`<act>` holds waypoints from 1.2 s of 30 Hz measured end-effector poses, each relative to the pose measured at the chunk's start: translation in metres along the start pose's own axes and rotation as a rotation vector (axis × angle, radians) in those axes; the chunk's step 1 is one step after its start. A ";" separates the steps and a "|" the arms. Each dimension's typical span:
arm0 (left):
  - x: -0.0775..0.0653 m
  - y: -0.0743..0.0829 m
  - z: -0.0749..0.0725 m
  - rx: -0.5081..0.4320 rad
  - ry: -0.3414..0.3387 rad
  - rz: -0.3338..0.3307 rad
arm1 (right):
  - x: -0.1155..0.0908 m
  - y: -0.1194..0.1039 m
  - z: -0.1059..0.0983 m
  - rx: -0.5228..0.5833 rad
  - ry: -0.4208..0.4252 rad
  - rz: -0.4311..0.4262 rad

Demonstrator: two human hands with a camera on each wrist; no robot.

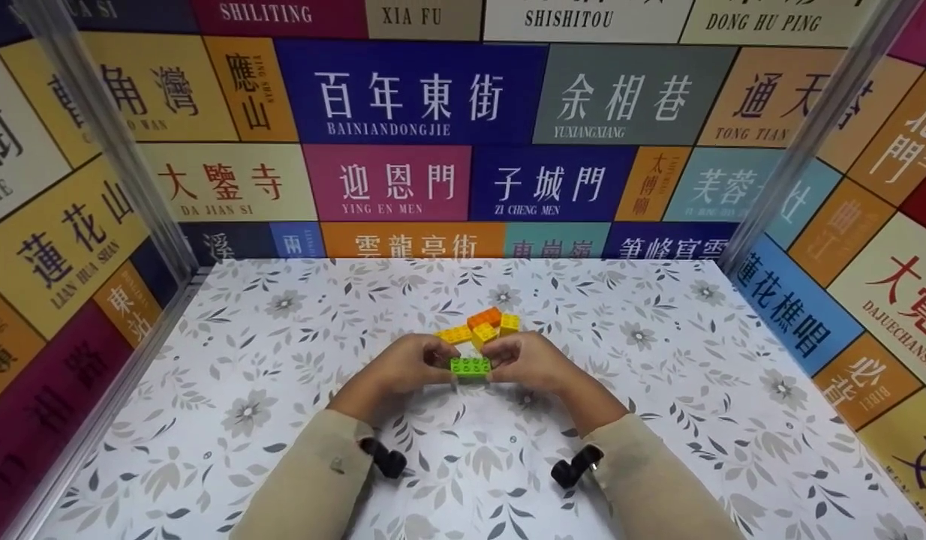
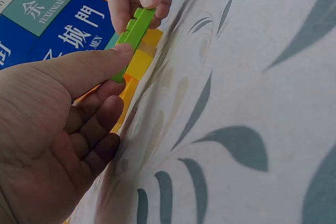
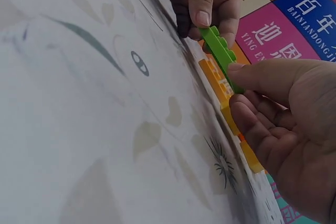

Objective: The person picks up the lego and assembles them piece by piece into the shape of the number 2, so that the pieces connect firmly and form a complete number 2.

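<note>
Green, with studs uppermost: held a brick (image 1: 470, 367) by its two short ends over the table (image 1: 470, 472), just on the near side of a loose cluster. Pinched its left end with the left hand (image 1: 416, 361), setting the thumb flat against the near face and bending the other fingers behind and below. Pinched the opposite end with the right hand (image 1: 530, 363) in much the same way, almost a mirror image. Clamped both sets of fingers on that one brick, with thumb tips apart and pointing at each other along its length. Angled both forearms inward from the bottom of the head view, turning the hands towards each other into a peak. Wore pale sleeves (image 1: 305, 476) to short of the wrists, with a black clip (image 1: 389, 460) jutting from the inside of each cuff. Had, just beyond the hands, a yellow slab (image 1: 453, 334), a yellow block (image 1: 483, 334), an orange brick (image 1: 483, 318) and, farthest right, a second yellow block (image 1: 510, 323). Faced a wall (image 1: 410, 93) of coloured signs.
</note>
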State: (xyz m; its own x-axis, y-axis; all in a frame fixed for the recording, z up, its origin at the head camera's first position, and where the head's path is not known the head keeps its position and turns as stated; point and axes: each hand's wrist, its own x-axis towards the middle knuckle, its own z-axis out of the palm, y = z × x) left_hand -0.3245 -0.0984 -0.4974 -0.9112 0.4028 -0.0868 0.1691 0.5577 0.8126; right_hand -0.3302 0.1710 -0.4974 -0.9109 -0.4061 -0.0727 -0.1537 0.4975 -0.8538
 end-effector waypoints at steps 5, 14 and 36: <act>0.001 0.000 0.002 0.015 -0.018 -0.013 | -0.001 0.002 0.002 -0.006 -0.015 0.009; 0.004 0.000 0.005 0.033 -0.045 -0.040 | -0.002 0.006 0.004 0.003 -0.031 0.051; -0.002 0.003 0.009 0.053 -0.003 -0.086 | -0.002 0.003 0.004 0.009 -0.043 0.061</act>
State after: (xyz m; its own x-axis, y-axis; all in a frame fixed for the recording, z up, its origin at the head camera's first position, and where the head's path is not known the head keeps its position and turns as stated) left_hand -0.3184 -0.0908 -0.4996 -0.9220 0.3537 -0.1572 0.1097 0.6283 0.7702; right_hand -0.3270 0.1707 -0.5022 -0.9011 -0.4079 -0.1471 -0.0944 0.5157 -0.8516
